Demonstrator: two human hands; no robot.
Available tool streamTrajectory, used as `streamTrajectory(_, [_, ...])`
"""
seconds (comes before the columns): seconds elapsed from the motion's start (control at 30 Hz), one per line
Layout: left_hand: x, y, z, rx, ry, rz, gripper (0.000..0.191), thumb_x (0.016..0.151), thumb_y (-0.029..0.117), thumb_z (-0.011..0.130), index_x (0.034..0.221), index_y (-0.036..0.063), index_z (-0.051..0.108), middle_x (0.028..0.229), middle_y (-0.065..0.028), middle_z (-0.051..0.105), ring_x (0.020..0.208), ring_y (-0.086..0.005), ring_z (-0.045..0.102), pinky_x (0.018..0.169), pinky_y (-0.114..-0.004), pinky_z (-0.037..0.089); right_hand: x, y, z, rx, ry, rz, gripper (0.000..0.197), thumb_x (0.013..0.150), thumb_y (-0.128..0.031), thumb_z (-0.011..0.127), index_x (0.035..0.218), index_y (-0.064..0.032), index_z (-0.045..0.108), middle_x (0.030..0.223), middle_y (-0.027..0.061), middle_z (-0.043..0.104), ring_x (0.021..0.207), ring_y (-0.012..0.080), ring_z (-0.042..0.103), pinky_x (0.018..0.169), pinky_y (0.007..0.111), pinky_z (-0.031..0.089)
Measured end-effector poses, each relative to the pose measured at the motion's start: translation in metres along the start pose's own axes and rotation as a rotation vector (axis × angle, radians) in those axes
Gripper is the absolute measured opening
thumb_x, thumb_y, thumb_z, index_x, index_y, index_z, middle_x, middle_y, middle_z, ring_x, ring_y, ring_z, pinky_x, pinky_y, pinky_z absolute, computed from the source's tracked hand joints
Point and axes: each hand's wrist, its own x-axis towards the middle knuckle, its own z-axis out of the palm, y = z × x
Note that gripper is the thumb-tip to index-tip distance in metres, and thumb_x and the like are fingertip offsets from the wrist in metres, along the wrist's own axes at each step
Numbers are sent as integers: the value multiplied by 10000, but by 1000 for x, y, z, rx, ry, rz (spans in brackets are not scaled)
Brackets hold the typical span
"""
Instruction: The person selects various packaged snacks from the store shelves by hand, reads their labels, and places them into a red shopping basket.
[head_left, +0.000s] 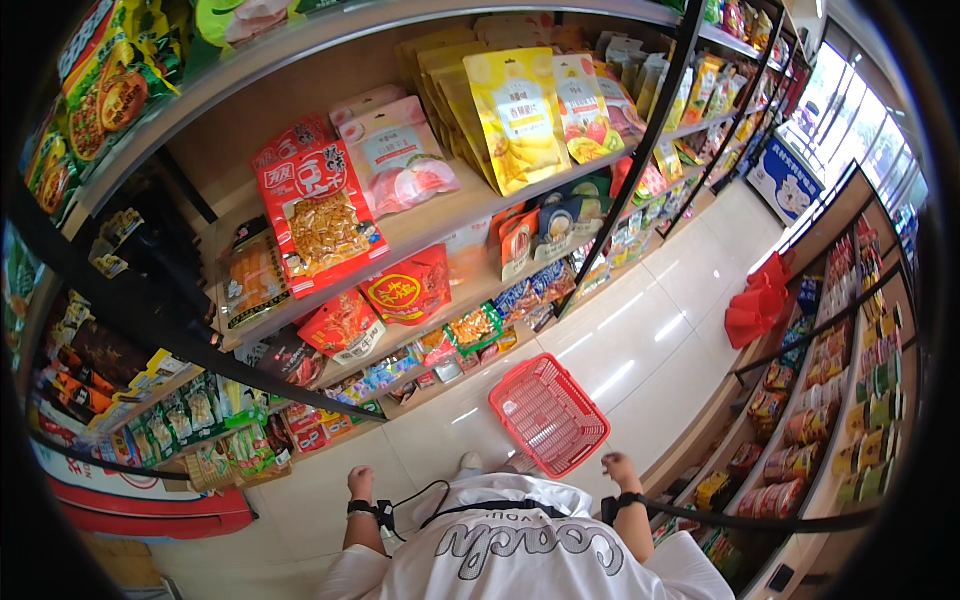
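My left hand (361, 481) hangs at my left side, its fingers curled in, and nothing shows in it. My right hand (619, 467) hangs on the other side, fingers loosely bent and a little apart, holding nothing that I can see. Just beyond it is a red plastic shopping basket (551, 416) with slotted walls; a gap shows between the hand and its rim. No goods are visible inside the basket. Before me, a wooden shelf (420, 217) carries a red snack pouch (322, 217), a pink dried-fruit pouch (397, 161) and several yellow pouches (517, 120).
Black metal posts (637, 150) divide the shelving. Lower shelves hold red pouches (407, 285) and small packets (475, 328). Across the tiled aisle (645, 315) stands a rack of cup noodles (810, 424). Red fabric (759, 301) hangs at its far end, near a blue-and-white sign (785, 178).
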Motion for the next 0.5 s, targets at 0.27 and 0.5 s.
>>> streamTrajectory(0.27, [21,-35,0,10,-51,-297,192,760,203,632,913,87,643,753,-31,610,649,-179,565,545,-331,459,-22,-60,10,-62,150,-145,285,817,-152,623,1039,23,594,853,144,658,633,190,637,585,301,502])
streamTrajectory(0.5, [22,-38,-23,40,-145,-519,329,723,217,689,1023,113,601,891,-33,606,822,-245,586,631,-424,474,-34,-27,26,-87,189,-90,297,808,-146,629,1047,26,592,849,144,661,641,193,642,594,305,509])
